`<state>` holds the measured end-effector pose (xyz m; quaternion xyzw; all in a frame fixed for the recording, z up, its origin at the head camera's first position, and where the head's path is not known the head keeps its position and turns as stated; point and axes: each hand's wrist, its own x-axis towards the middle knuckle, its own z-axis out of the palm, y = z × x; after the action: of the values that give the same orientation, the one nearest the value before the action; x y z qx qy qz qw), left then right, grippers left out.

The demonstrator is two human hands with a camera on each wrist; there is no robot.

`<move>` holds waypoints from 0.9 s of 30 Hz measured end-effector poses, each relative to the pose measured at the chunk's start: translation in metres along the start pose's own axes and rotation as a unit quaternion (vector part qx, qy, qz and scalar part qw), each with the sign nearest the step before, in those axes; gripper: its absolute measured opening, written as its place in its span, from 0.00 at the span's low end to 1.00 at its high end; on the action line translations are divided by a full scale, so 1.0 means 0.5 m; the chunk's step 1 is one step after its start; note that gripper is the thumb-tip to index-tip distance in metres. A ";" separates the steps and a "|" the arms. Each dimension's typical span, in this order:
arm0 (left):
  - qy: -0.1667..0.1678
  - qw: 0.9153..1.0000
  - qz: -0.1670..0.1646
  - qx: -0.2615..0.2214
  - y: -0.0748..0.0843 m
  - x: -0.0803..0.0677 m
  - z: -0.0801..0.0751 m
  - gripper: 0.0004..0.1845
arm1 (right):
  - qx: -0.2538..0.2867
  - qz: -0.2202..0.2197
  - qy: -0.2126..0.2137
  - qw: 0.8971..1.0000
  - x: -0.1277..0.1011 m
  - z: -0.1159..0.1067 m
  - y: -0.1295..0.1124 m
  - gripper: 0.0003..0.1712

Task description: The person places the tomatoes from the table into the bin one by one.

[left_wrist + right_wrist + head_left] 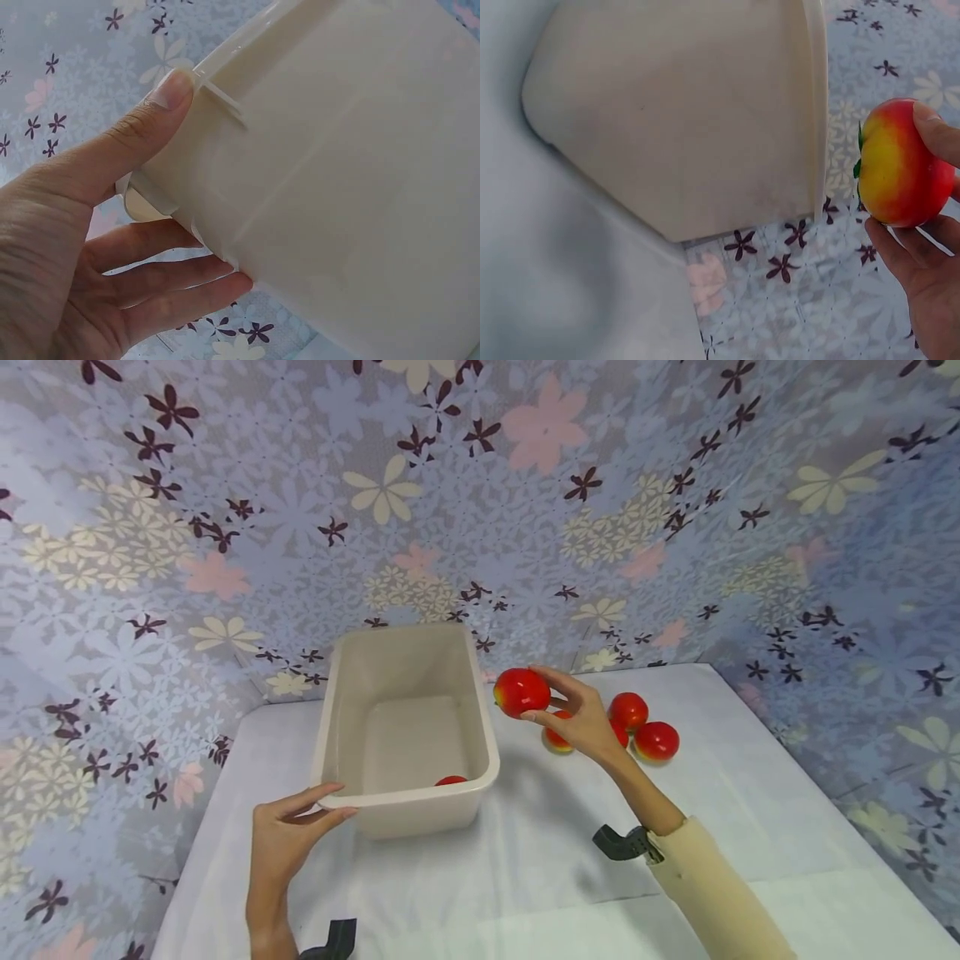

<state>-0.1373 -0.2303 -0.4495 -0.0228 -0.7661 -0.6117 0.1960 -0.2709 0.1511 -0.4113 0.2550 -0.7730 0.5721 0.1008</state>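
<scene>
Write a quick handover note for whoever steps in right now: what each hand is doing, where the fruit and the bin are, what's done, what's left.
Left hand: grips the near left corner of the bin.
Right hand: holds a red fruit in the air beside the bin's right rim.
Done: one fruit lies in the bin.
Left: the held one, plus three fruits on the table behind the right hand.

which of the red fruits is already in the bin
The one just showing behind the bin's near wall. The right hand holds another; the rest lie on the table.

White table (540,860): bin (408,802), tomatoes (656,741).
</scene>
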 end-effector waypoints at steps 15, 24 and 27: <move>0.007 1.000 -0.006 0.006 -0.004 0.004 0.000 0.19 | 0.038 -0.019 -0.023 0.999 0.040 0.059 -0.020 0.36; 0.000 1.000 -0.003 0.006 0.000 0.004 0.005 0.19 | 0.050 -0.032 -0.055 0.997 0.046 0.089 -0.019 0.37; 0.000 1.000 -0.006 0.006 -0.001 0.003 0.005 0.19 | 0.054 -0.034 -0.062 0.996 0.048 0.101 -0.020 0.37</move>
<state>-0.1396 -0.2285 -0.4497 -0.0168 -0.7701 -0.6081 0.1921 -0.2794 0.0952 -0.4086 0.3213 -0.7366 0.5924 0.0578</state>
